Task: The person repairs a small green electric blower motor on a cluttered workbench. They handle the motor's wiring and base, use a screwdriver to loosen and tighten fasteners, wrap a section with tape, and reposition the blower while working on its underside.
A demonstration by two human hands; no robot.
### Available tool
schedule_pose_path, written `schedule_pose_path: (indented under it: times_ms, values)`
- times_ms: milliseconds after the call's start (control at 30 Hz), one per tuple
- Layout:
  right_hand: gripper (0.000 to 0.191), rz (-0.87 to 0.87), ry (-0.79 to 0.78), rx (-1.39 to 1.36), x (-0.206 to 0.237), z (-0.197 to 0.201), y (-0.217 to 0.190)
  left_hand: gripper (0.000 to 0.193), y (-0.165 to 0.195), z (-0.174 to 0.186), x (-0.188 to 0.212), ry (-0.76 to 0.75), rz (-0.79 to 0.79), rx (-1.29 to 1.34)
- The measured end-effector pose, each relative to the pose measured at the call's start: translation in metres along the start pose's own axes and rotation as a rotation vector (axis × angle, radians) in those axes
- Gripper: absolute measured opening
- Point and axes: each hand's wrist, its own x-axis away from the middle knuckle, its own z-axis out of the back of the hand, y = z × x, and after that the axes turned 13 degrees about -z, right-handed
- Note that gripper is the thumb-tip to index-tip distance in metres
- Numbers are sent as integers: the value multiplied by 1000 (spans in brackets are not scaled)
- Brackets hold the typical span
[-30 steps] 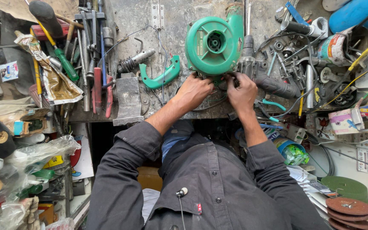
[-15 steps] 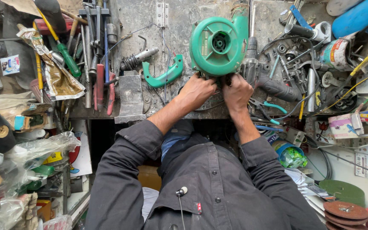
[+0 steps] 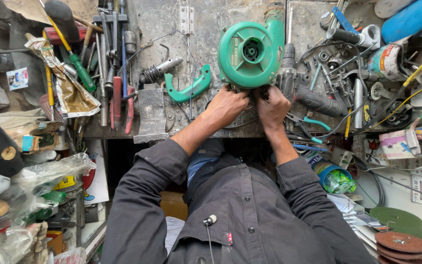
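green blower housing, round with a dark hub in its middle and a spout running up to the far edge of the tabletop, lies a little right of the tabletop's middle, close to the near edge. left hand is curled against the housing's lower rim, fingers bent in and pressed together on it; what the fingertips pinch is hidden under the hand. right hand is curled the same way just beside it, touching the housing's lower right side next to a dark drill body; its fingers are closed in, and i cannot tell what small part, if any, they grip. the two hands nearly touch each other.

counted: one blower housing, one loose green curved handle piece just left of the left hand, one grey motor shaft beside it, one pair of red-handled pliers toward the left edge, one green-handled screwdriver near the far left corner, one blue cylinder at the far right corner, one pair of teal-handled pliers at the near edge right of the right hand.
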Motion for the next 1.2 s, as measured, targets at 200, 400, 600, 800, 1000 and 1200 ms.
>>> schedule_pose_path:
  times_ms: [200, 400, 600, 800, 1000, 1200]
  values:
    - [12, -256, -77, -374, 10, 22, 1, 10, 8, 14, -2, -49, 34, 15]
    - [6, -593, -260, -789, 35, 38, 17, 22, 23, 44, 6, 166, -54, -211]
    - [7, -783, -399, -1035, 50, 35, 20, 1, 25, 49, 1, 75, 84, 236]
    - [9, -807, -430, -1155, 54, 37, 16, 13, 22, 33, -7, 291, 183, 597]
    - [16, -831, -396, -1129, 53, 41, 10, 19, 19, 35, -10, 209, 340, 827]
    - [30, -781, -392, -1146, 53, 45, 9, 12, 25, 36, -11, 353, 235, 742]
